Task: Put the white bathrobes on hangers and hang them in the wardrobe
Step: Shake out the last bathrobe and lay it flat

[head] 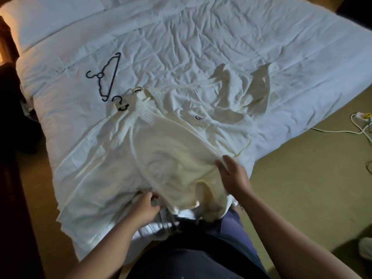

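Observation:
A white bathrobe (171, 146) with a small dark emblem lies spread on the bed (221, 37), its collar pointing away from me. Dark hanger hooks (120, 103) poke out at the collar. A spare dark hanger (106, 76) lies flat on the sheet just beyond the collar, to the left. My left hand (146, 208) pinches the robe's near hem at the bed's edge. My right hand (231, 176) grips a fold of the robe's lower right side, fingers curled under the fabric.
The bed has a rumpled white duvet and pillows (50, 21) at the far left. A dark wooden bed frame (8, 43) runs along the left. Beige carpet (302, 188) lies to the right, with a white cable (342, 132) and a white item at the edge.

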Motion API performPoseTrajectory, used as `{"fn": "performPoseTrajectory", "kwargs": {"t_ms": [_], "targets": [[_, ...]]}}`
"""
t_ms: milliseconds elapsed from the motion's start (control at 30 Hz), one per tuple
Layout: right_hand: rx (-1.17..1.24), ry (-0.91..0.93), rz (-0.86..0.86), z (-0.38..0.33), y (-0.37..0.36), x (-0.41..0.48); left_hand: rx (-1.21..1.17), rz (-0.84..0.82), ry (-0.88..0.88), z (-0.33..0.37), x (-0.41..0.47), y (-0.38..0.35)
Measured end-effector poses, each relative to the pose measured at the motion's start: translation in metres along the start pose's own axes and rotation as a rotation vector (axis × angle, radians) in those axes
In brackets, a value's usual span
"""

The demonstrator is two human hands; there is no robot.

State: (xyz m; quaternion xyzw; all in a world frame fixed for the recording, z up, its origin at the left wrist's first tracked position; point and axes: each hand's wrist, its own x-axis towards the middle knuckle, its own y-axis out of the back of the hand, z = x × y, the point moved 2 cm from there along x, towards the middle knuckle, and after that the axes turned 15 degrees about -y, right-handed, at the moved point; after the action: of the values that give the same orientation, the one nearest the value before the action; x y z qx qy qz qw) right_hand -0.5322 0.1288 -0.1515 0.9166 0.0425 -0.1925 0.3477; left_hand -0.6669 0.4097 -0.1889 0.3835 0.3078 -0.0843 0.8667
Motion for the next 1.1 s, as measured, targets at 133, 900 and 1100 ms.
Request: {"fn": "performPoseTrajectory", "kwargs": {"t_ms": [133,900,1100], "targets": [[-0.142,-0.289,-0.104,0.041,0.018,0.031,-0.099,0.016,0.037,-0.007,-0.005,-0.01],[-0.336,-0.049,0.061,0.061,0.127,0.025,-0.433,0.062,0.226,-0.006,-0.024,-0.067],[-0.531,-0.208,-0.309,0.11,0.129,0.041,-0.431,0.02,0.258,0.024,-0.018,-0.093]]}}
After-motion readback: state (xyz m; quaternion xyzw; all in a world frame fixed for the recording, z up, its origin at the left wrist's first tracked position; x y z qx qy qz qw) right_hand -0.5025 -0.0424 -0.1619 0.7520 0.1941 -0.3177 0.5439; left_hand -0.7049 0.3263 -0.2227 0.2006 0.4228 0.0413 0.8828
